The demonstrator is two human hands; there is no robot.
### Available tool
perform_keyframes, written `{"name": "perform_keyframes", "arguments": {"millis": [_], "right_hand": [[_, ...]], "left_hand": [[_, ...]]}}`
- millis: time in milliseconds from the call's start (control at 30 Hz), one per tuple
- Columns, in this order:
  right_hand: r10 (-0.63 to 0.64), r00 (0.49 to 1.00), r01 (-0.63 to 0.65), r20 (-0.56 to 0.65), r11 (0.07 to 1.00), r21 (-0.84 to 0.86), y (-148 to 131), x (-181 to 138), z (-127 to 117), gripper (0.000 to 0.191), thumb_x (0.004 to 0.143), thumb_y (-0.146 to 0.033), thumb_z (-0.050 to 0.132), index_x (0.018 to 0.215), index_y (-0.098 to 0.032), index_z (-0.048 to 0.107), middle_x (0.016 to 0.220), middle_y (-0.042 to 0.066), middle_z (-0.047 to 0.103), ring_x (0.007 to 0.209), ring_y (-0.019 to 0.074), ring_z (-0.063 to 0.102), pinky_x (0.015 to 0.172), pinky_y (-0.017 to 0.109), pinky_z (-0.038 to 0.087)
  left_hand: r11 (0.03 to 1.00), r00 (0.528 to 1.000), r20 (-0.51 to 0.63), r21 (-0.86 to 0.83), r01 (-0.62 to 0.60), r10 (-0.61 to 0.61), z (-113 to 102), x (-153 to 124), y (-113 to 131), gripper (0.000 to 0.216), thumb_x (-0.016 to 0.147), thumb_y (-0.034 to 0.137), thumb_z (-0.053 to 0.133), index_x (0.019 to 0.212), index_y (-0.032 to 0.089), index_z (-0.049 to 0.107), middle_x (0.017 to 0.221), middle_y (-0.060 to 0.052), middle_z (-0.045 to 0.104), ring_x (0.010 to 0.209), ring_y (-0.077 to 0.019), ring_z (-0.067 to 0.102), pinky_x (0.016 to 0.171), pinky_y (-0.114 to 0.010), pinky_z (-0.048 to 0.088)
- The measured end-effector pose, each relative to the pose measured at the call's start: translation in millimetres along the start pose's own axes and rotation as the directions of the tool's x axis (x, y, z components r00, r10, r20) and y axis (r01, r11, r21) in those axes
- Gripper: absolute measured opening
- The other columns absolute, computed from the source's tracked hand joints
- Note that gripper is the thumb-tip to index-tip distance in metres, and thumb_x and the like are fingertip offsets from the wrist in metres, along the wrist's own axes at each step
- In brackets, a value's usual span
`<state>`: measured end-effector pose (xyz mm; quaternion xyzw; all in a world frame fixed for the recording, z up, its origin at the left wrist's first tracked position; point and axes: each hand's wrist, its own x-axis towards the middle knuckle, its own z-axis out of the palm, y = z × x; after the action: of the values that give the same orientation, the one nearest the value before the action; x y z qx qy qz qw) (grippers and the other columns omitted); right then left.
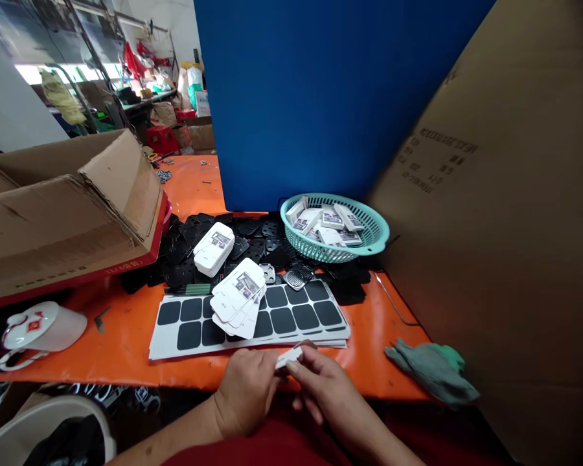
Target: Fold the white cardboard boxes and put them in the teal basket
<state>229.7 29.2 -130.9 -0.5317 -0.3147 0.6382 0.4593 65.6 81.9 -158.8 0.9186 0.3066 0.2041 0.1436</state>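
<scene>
My left hand (247,388) and my right hand (328,388) meet at the near edge of the orange table (126,336), both closed on a small white card (289,357) held between them. Just beyond lies a stack of white sheets with black rounded pads (291,317). A fanned pile of white cards (239,298) rests on those sheets. Another stack of white cards (214,248) sits on a heap of black parts (262,246) behind.
A teal basket (369,243) with white cards stands at the back right. An open cardboard box (63,207) fills the left. A large cardboard sheet (510,213) walls the right, a blue panel (320,97) the back. A grey cloth (432,369) and white cap (41,330) lie near.
</scene>
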Motion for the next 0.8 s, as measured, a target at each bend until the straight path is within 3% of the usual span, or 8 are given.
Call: {"name": "perform_keyframes", "arguments": {"millis": [67, 167, 233, 300, 367, 467, 567, 800], "right_hand": [[-0.282, 0.958, 0.248, -0.057, 0.91, -0.331, -7.0, -3.4, -10.7, 0.023, 0.083, -0.042, 0.065, 0.088, -0.02, 0.07, 0.079, 0.004, 0.067, 0.051, 0.0113, 0.06, 0.045, 0.022, 0.047], [-0.64, 0.762, 0.461, -0.096, 0.641, -0.614, -7.7, -6.2, -27.0, 0.02, 0.085, -0.031, 0.065, 0.104, -0.024, 0.071, 0.104, 0.008, 0.066, 0.07, 0.0153, 0.065, 0.06, 0.025, 0.053], [-0.656, 0.745, 0.463, -0.12, 0.638, -0.615, 1.8, -5.5, -33.7, 0.019, 0.087, -0.029, 0.064, 0.104, -0.025, 0.07, 0.098, 0.006, 0.064, 0.061, 0.0129, 0.061, 0.056, 0.025, 0.052], [-0.625, 0.767, 0.461, -0.146, 0.695, -0.552, 16.7, -3.6, -36.4, 0.017, 0.087, -0.03, 0.065, 0.102, -0.024, 0.069, 0.089, 0.004, 0.063, 0.061, 0.0144, 0.061, 0.057, 0.026, 0.052], [-0.602, 0.778, 0.456, -0.182, 0.739, -0.496, 30.9, -1.9, -35.8, 0.018, 0.086, -0.031, 0.066, 0.102, -0.024, 0.069, 0.086, 0.004, 0.064, 0.07, 0.0179, 0.063, 0.063, 0.028, 0.054], [-0.523, 0.825, 0.412, -0.216, 0.817, -0.404, 40.0, -2.4, -30.2, 0.02, 0.084, -0.035, 0.069, 0.101, -0.025, 0.072, 0.094, 0.007, 0.066, 0.086, 0.0223, 0.064, 0.075, 0.031, 0.054], [-0.41, 0.887, 0.347, -0.211, 0.895, -0.281, 33.8, -5.9, -23.3, 0.02, 0.084, -0.041, 0.068, 0.096, -0.026, 0.075, 0.095, 0.007, 0.063, 0.092, 0.0241, 0.061, 0.08, 0.032, 0.052], [-0.341, 0.931, 0.302, -0.127, 0.918, -0.257, 26.7, -4.4, -18.6, 0.022, 0.083, -0.045, 0.068, 0.083, -0.024, 0.077, 0.08, 0.004, 0.057, 0.079, 0.0212, 0.056, 0.073, 0.03, 0.046]], "left_hand": [[0.927, 0.978, 0.076, -0.314, 0.207, -0.192, -5.8, 3.1, 0.6, 0.021, 0.093, 0.026, 0.045, 0.088, 0.016, 0.063, 0.073, -0.006, 0.066, 0.064, -0.0188, 0.06, 0.06, -0.029, 0.043], [0.561, 0.87, 0.248, -0.682, 0.469, -0.426, -13.3, 9.9, 4.7, 0.029, 0.093, 0.04, 0.048, 0.088, 0.015, 0.061, 0.07, -0.002, 0.061, 0.06, -0.0141, 0.053, 0.056, -0.024, 0.04], [0.308, 0.828, 0.38, -0.797, 0.519, -0.413, -13.7, 11.4, 8.3, 0.036, 0.09, 0.048, 0.053, 0.096, 0.014, 0.061, 0.071, -0.002, 0.059, 0.058, -0.0121, 0.05, 0.053, -0.022, 0.04], [0.2, 0.825, 0.465, -0.818, 0.539, -0.322, -11.0, 9.4, 10.9, 0.043, 0.089, 0.053, 0.053, 0.1, 0.012, 0.06, 0.073, -0.003, 0.06, 0.058, -0.0118, 0.051, 0.053, -0.022, 0.04], [0.268, 0.847, 0.463, -0.808, 0.524, -0.261, -7.5, 5.5, 11.2, 0.045, 0.091, 0.053, 0.049, 0.104, 0.012, 0.059, 0.079, -0.006, 0.063, 0.064, -0.0143, 0.055, 0.058, -0.024, 0.043], [0.524, 0.945, 0.235, -0.789, 0.322, -0.226, -4.3, 0.9, 8.2, 0.045, 0.096, 0.043, 0.043, 0.131, 0.014, 0.042, 0.106, -0.014, 0.064, 0.091, -0.0218, 0.062, 0.081, -0.035, 0.05], [0.691, 0.988, 0.052, -0.709, 0.14, -0.146, -5.0, 1.4, 6.0, 0.049, 0.097, 0.03, 0.042, 0.142, 0.019, 0.027, 0.124, -0.016, 0.057, 0.107, -0.023, 0.059, 0.093, -0.038, 0.047], [0.78, 0.976, 0.04, -0.595, 0.195, -0.213, -12.8, 9.7, 10.3, 0.017, 0.09, 0.033, 0.054, 0.099, 0.018, 0.053, 0.08, -0.002, 0.057, 0.069, -0.0151, 0.052, 0.065, -0.027, 0.043]]}}
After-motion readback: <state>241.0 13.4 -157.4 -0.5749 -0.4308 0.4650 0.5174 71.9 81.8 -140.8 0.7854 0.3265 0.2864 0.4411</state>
